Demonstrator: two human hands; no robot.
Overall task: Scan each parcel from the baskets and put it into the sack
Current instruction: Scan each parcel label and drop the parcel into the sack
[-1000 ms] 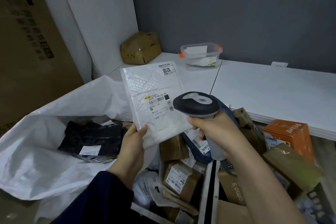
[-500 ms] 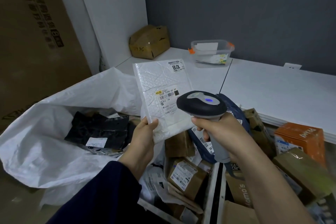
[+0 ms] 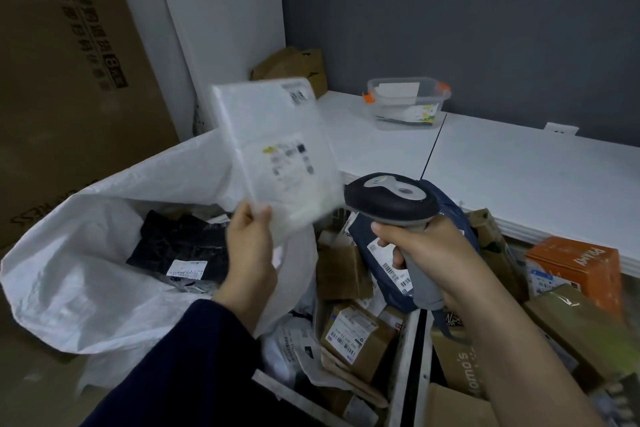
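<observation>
Left hand (image 3: 251, 239): my grip pinches the lower edge of a white bubble mailer (image 3: 277, 152) between thumb and fingers, holding it up in the air with its label facing me; the mailer is blurred, so I cannot read the label.

Right hand (image 3: 426, 253): my grip is wrapped around the handle of the barcode scanner (image 3: 391, 199), whose head points left toward the mailer's lower corner, just beside it.

Mailer's axis: its long side runs up and slightly left from my fingers, tilted rather than upright.

Sack (image 3: 69, 274): the white woven sack lies open to the left and below the mailer, with a black poly parcel (image 3: 180, 246) already inside.

Key relation: the sack mouth is on my left hand's side, nearer to it than to my scanner hand, so I judge the drop is a leftward and downward swing of the left hand alone.

Baskets (image 3: 410, 367): more boxed parcels lie beneath both hands, unscanned as far as I can judge.
</observation>
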